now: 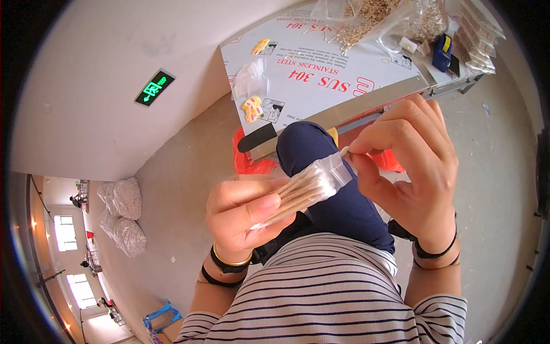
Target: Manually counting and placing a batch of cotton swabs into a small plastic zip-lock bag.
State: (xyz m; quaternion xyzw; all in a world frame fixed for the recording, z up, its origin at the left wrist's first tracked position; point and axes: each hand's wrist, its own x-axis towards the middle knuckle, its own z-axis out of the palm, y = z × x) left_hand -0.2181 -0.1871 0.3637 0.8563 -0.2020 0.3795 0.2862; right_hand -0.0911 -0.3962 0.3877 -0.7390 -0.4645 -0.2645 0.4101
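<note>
My left hand (pixel 243 212) is closed round a small clear zip bag (pixel 338 172) full of cotton swabs (pixel 303 195). The wooden sticks run between thumb and fingers, and the white tips point up and right toward the bag's mouth. Right beside that mouth, my right hand (pixel 409 160) pinches a single cotton swab (pixel 345 151) between thumb and forefinger. Its white tip shows at the fingertips, while most of its stick is hidden. The other fingers of this hand are bent and raised.
Ahead stands a table (pixel 309 63) covered in printed film. On it lie clear bags (pixel 250 77), yellow packets (pixel 252 109), a heap of loose swabs (pixel 366 26), a dark blue object (pixel 442 53) and stacked packs (pixel 475 40). Red plastic (pixel 249 160) hangs below. White sacks (pixel 127 200) stand left.
</note>
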